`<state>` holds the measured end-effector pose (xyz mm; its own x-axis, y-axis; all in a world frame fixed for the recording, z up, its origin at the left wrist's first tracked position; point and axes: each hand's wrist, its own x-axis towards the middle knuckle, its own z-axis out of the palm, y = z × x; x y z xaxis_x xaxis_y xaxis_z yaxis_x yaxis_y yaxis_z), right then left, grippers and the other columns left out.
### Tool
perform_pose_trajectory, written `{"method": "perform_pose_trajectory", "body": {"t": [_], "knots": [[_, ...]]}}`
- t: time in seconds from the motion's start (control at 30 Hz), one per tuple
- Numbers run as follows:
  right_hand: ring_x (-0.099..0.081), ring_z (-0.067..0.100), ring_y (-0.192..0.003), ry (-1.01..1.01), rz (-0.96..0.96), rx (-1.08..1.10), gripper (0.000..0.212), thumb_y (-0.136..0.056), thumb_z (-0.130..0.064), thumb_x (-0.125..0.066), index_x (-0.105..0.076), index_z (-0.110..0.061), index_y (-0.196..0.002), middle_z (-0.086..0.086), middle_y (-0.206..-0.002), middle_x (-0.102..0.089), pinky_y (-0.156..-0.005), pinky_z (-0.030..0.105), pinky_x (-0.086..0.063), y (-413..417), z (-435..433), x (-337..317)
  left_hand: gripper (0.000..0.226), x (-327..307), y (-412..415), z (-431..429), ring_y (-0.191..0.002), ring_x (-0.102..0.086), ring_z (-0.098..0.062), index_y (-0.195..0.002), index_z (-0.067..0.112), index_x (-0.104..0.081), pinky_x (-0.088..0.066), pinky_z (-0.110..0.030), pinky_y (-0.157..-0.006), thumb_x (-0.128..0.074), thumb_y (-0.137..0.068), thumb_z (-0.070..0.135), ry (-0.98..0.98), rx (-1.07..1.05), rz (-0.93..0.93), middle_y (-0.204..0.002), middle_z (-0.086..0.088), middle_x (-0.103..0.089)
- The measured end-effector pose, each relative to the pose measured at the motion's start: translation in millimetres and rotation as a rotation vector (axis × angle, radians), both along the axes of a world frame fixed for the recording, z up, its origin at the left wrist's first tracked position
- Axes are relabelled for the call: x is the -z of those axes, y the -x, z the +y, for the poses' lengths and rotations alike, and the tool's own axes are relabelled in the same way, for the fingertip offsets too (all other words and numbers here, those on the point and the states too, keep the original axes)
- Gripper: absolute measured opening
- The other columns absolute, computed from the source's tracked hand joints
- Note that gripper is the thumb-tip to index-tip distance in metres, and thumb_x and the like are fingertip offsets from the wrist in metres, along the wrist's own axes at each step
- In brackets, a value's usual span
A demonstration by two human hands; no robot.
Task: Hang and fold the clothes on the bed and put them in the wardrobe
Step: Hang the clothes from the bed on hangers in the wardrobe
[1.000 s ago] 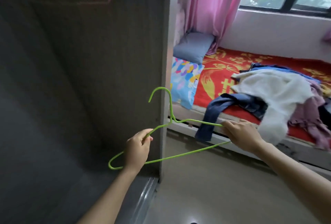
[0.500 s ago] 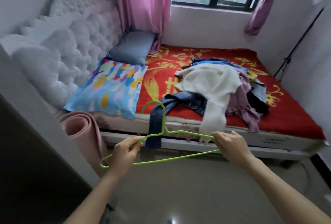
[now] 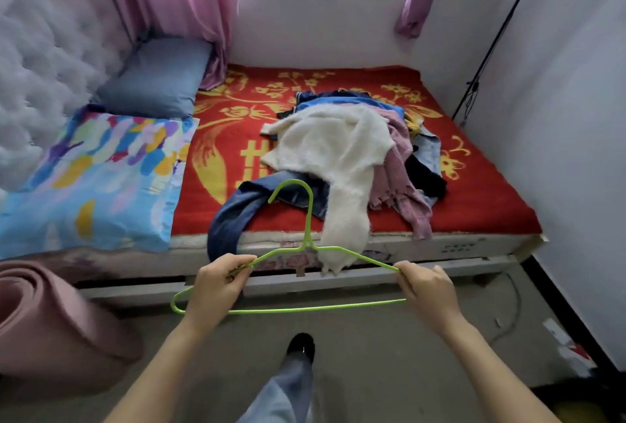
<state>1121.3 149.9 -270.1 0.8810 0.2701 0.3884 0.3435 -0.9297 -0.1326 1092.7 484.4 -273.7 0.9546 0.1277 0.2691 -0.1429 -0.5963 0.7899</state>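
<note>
Your left hand (image 3: 216,287) and right hand (image 3: 427,291) both grip the green hanger (image 3: 307,248), fingers hiding its right corner.

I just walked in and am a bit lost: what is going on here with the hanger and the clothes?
A person stands before the bed, holding a green hanger in both hands, the left hand on its left shoulder, the right hand at its right end. No garment is on it yet. The clothes lie piled on the bed, a white sweater on top; its sleeve and a jeans leg hang over the edge.
</note>
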Motion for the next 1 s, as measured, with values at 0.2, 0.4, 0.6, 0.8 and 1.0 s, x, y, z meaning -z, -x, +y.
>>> {"method": "perform_pose_trajectory", "body": {"t": [0.2, 0.4, 0.6, 0.8, 1.0], "knots": [[-0.058, 0.021, -0.089, 0.079, 0.293, 0.079, 0.021, -0.099, -0.026, -0.042, -0.059, -0.015, -0.093, 0.0, -0.088, -0.064, -0.072, 0.031, -0.024, -115.2, -7.0, 6.0, 0.025, 10.8, -110.7, -5.9, -0.076, -0.059, 0.011, -0.099, -0.001, -0.071, -0.043, -0.005, -0.068, -0.067, -0.076, -0.011, 0.024, 0.036, -0.035, -0.074, 0.02, -0.067], [-0.057, 0.019, -0.084, 0.02, 0.394, 0.098, 0.024, -0.098, -0.032, -0.043, -0.06, -0.015, -0.095, -0.01, -0.074, -0.058, -0.079, 0.031, -0.029, -217.2, -41.8, -27.8, 0.021, 11.6, -227.1, -67.1, -0.067, -0.056, -0.001, -0.097, -0.003, -0.072, -0.039, -0.014, -0.058, -0.067, -0.078, -0.008, -0.02, 0.123, -0.103, -0.071, 0.001, -0.063], [-0.05, 0.011, -0.062, -0.477, 0.512, 0.06, 0.009, -0.09, -0.021, -0.062, -0.063, -0.013, -0.086, -0.011, -0.062, -0.053, -0.065, 0.032, -0.04, -268.4, -65.8, -44.8, 0.024, 4.6, -313.4, -153.0, -0.064, -0.056, -0.014, -0.094, 0.0, -0.073, -0.041, -0.02, -0.059, -0.067, -0.075, -0.013, -0.033, 0.293, -0.067, -0.071, -0.007, -0.063], [-0.044, 0.003, -0.052, -0.716, 0.704, 0.019, 0.011, -0.086, -0.015, -0.066, -0.06, -0.017, -0.077, -0.011, -0.053, -0.05, -0.057, 0.021, -0.036, -335.6, -99.1, -36.4, 0.021, 13.1, -375.3, -198.9, -0.061, -0.054, -0.011, -0.091, -0.002, -0.074, -0.037, -0.011, -0.058, -0.069, -0.074, -0.013, -0.019, 0.294, -0.039, -0.069, -0.005, -0.062], [-0.033, 0.001, -0.041, -0.656, 0.801, -0.096, 0.021, -0.091, -0.018, -0.061, -0.062, -0.011, -0.071, -0.011, -0.048, -0.038, -0.048, 0.016, -0.026, -442.8, -147.9, -21.2, 0.021, 12.3, -456.9, -253.4, -0.067, -0.056, -0.015, -0.092, 0.004, -0.075, -0.043, -0.025, -0.061, -0.07, -0.076, -0.009, -0.033, 0.196, -0.016, -0.074, -0.007, -0.067]]}}
